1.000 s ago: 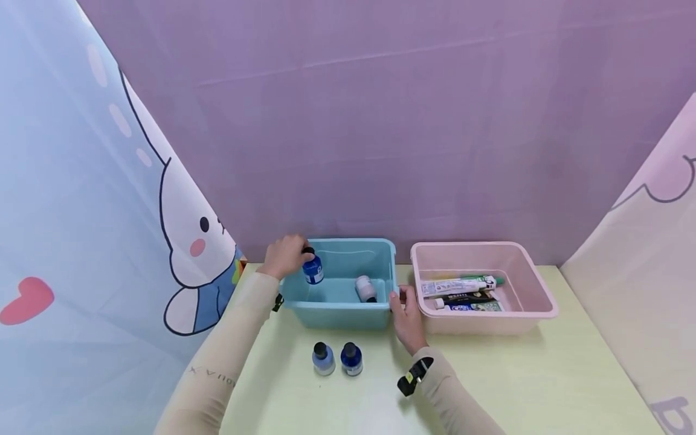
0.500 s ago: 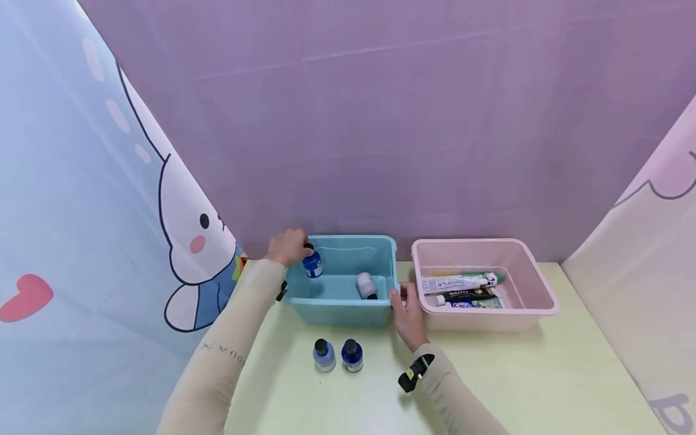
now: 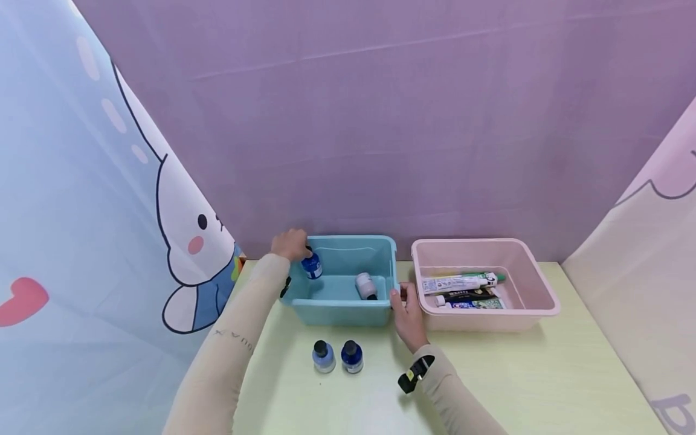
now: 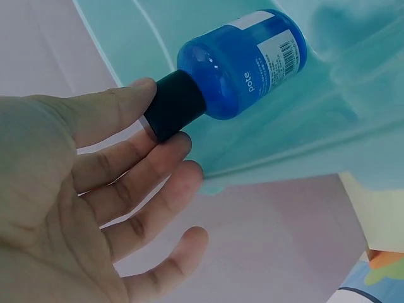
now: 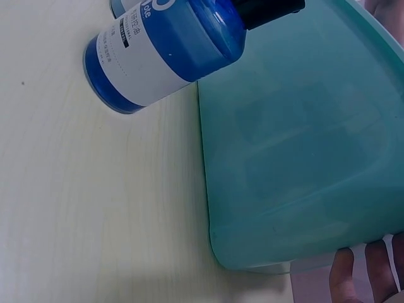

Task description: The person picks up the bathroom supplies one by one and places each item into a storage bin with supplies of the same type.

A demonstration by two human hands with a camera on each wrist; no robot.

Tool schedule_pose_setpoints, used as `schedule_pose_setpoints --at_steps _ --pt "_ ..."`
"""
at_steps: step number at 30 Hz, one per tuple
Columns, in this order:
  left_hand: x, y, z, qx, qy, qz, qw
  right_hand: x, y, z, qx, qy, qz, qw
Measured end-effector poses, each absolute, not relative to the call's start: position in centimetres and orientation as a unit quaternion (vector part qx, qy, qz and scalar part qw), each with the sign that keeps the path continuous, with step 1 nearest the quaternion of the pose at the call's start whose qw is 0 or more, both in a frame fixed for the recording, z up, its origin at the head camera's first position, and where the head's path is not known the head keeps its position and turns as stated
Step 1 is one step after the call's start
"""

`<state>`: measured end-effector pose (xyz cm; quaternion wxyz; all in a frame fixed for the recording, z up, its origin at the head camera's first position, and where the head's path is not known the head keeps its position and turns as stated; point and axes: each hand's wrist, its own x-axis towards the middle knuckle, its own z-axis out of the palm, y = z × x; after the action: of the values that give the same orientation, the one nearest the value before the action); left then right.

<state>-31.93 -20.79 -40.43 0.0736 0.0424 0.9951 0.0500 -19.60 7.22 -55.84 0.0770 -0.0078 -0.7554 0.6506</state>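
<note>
My left hand [image 3: 290,244] pinches the black cap of a blue bottle [image 4: 246,66] between thumb and fingers. The bottle hangs inside the left part of the teal bin [image 3: 342,313], as the head view shows. My right hand [image 3: 409,317] holds the bin's right side, fingertips [image 5: 344,271] at its wall in the right wrist view. A pale bottle with a black cap [image 3: 365,285] lies on its side in the bin. In front of the bin stand a light blue bottle [image 3: 324,357] and a dark blue bottle [image 3: 352,357], both upright and black-capped.
A pink bin [image 3: 489,314] stands to the right of the teal one, with several toothpaste tubes [image 3: 462,284] inside. Both bins sit on a pale yellow table [image 3: 571,374]. A purple curtain [image 3: 380,121] hangs behind, and printed cloths flank the sides.
My left hand has shifted slightly right and up in the head view, with the blue bottle over the bin's left side. My right hand keeps its place on the bin.
</note>
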Motion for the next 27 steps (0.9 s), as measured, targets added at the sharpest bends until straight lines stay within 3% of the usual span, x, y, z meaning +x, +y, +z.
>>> schedule_pose_setpoints --at_steps 12,27 --pt "-32.8 -21.1 -41.1 0.022 0.995 0.036 0.087 -17.8 7.2 -52.1 -0.013 -0.764 0.643 0.046" --pt "-34.0 -20.2 -42.4 0.007 0.996 0.013 0.087 -19.3 7.6 -55.7 -0.018 -0.761 0.644 0.070"
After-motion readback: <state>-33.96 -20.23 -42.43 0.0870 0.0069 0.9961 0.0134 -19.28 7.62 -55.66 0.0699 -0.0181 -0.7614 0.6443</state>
